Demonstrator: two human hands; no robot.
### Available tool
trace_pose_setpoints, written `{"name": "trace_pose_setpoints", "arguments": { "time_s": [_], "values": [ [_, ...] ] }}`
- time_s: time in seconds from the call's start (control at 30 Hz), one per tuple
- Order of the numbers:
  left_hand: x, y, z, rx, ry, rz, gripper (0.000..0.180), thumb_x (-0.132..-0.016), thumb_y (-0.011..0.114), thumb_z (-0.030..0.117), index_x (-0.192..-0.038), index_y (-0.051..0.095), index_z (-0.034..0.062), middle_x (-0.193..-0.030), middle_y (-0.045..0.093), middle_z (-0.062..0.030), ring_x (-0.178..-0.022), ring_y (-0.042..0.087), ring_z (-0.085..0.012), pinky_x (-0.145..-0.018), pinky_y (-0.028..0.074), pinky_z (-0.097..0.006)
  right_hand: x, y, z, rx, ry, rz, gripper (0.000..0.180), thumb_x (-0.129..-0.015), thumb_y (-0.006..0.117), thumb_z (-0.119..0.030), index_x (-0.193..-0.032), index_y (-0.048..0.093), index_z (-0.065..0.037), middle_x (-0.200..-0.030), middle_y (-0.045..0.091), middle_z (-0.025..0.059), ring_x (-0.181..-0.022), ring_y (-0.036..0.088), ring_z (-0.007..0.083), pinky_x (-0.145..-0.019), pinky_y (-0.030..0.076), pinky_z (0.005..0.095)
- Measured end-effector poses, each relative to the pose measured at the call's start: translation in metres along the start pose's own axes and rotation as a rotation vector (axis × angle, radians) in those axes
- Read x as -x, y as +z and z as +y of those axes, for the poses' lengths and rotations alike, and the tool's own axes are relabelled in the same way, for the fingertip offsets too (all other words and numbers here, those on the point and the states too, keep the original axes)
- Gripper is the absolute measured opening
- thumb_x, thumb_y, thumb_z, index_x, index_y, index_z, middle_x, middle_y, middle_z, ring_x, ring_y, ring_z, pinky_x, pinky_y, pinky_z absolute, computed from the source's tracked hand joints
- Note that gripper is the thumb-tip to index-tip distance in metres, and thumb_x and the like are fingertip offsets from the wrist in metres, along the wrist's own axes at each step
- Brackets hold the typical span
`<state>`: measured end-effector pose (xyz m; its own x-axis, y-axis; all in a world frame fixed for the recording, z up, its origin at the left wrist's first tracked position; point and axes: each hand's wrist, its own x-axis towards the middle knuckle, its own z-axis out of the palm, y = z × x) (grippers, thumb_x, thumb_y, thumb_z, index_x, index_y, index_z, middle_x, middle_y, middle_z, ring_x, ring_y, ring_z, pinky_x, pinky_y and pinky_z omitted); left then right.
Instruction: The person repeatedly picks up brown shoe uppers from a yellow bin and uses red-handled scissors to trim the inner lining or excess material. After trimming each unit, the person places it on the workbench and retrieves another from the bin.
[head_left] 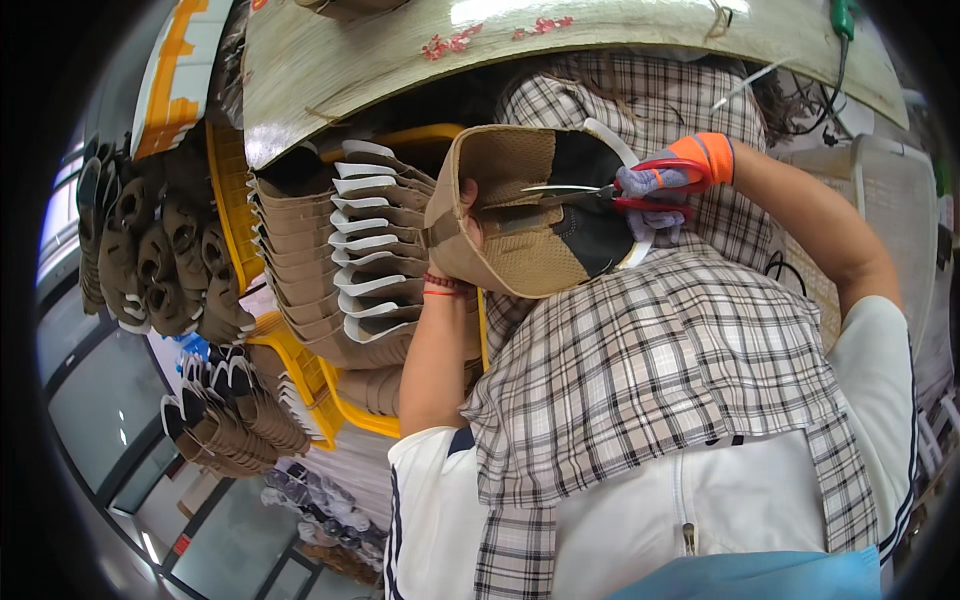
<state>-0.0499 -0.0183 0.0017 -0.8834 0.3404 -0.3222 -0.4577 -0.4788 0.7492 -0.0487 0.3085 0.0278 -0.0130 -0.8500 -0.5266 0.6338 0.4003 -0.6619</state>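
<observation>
Pale-blue fabric (pixel 760 578) lies nearest; beyond it I log a brown textured, black-lined shoe upper (pixel 540 250) running left to right, bare left grip (pixel 470 222) clamped on its left end, gloved right grip (pixel 650 187) wrapped around red-handled steel scissors (pixel 605 192) pointing left into its hollow.

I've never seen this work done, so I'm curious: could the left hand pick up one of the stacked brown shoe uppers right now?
Probably not without letting go: the left hand is gripping another shoe upper. Otherwise the way looks free, with the stack close beside that hand.
</observation>
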Motion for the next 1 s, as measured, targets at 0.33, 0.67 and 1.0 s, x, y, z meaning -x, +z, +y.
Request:
{"name": "trace_pose_setpoints", "arguments": {
  "time_s": [0.33,0.67,1.0],
  "values": [
    [-0.001,0.005,0.001,-0.03,0.023,-0.005,0.045,-0.09,0.064,0.019,-0.131,0.05,0.0059,-0.126,0.057,-0.0077,-0.116,0.054,-0.0234,-0.101,0.046,-0.042,-0.015,-0.025,-0.036,0.435,0.046,0.086,0.077,-0.086,0.042,-0.073,-0.081,0.066,0.0,-0.052,0.049,0.0019,-0.049,0.05,0.0129,-0.047,0.043,0.0266],
    [0.024,-0.007,0.032,-0.271,-0.049,0.008,0.032,-0.095,0.053,0.014,-0.123,0.056,-0.0002,-0.115,0.061,-0.0074,-0.103,0.058,-0.0168,-0.091,0.048,-0.031,0.012,-0.019,0.026,0.407,-0.476,0.112,0.052,-0.084,0.06,-0.053,-0.081,0.064,-0.001,-0.062,0.059,0.0062,-0.048,0.049,0.0083,-0.044,0.04,0.0259],
    [0.036,0.187,0.165,-2.275,1.189,-0.972,0.023,-0.077,0.055,0.011,-0.097,0.062,0.0031,-0.087,0.061,-0.0093,-0.085,0.063,-0.0248,-0.11,0.034,-0.048,0.064,0.028,0.067,0.113,-0.736,0.579,0.085,-0.088,0.03,-0.075,-0.086,0.064,0.003,-0.05,0.048,0.0011,-0.043,0.046,0.0132,-0.047,0.042,0.0256]
  ]
}}
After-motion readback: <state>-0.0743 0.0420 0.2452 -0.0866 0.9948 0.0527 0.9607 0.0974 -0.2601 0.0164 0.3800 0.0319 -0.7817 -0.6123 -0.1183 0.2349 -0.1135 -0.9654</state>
